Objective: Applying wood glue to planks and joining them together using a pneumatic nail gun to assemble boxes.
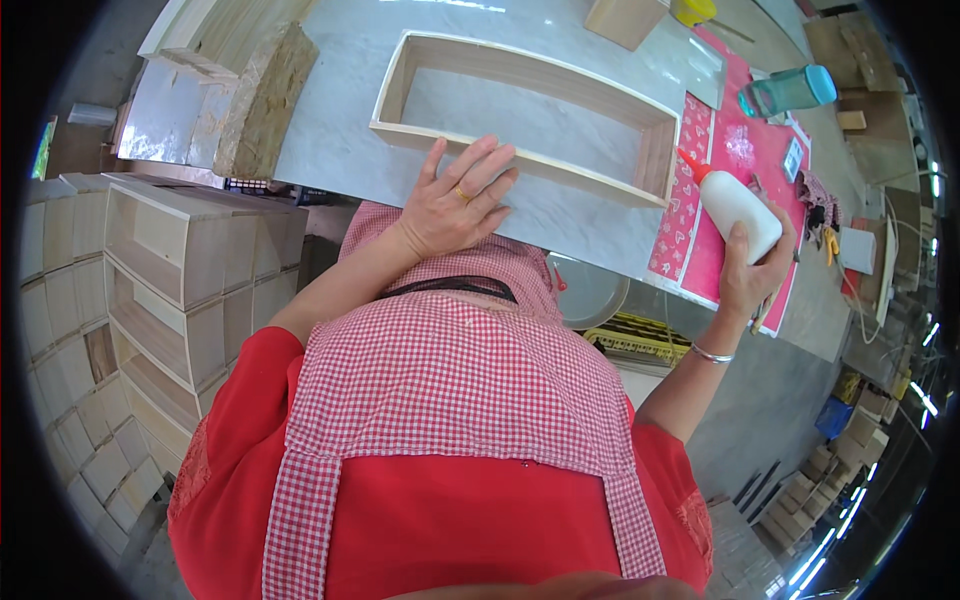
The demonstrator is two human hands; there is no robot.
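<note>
A long wooden frame [530, 165], rectangular with thin pale walls, lies on the grey table; the tabletop shows through its middle. My left hand [455, 205], a ring on one finger, has its fingers stretched and a little apart, the tips at the frame's near wall. In my right hand [758, 275] is a white squeeze glue bottle [738, 215]. The bottle tilts so that its red nozzle points up and left, close to the frame's right end. Whether the nozzle touches the wood I cannot tell.
Right of the frame lies a pink patterned cloth [735, 150] with a teal drinking bottle [785, 92] beyond. A rough wooden block [265, 105] stands at the table's left. Stacked wooden boxes [150, 245] rise to my left. A yellow crate [645, 335] sits below the table edge.
</note>
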